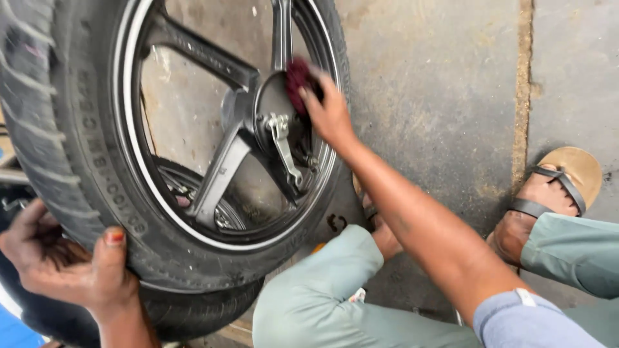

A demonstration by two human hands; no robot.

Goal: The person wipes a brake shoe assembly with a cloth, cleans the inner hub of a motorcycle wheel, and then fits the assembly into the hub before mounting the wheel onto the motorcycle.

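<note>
A black motorcycle wheel (97, 161) with a treaded tyre and a dark spoked rim stands upright in front of me. My left hand (61, 261) grips the tyre's lower left edge, thumb on the sidewall. My right hand (329, 113) reaches through to the hub (274, 119) and presses a dark red scrubbing pad (296, 77) against it. A metal brake lever (284, 148) sticks out from the hub just below the pad.
A second tyre (187, 309) lies flat under the wheel. Stained concrete floor (438, 96) spreads to the right, with a seam line. My legs in pale green trousers (316, 296) and a sandalled foot (554, 187) sit at the lower right.
</note>
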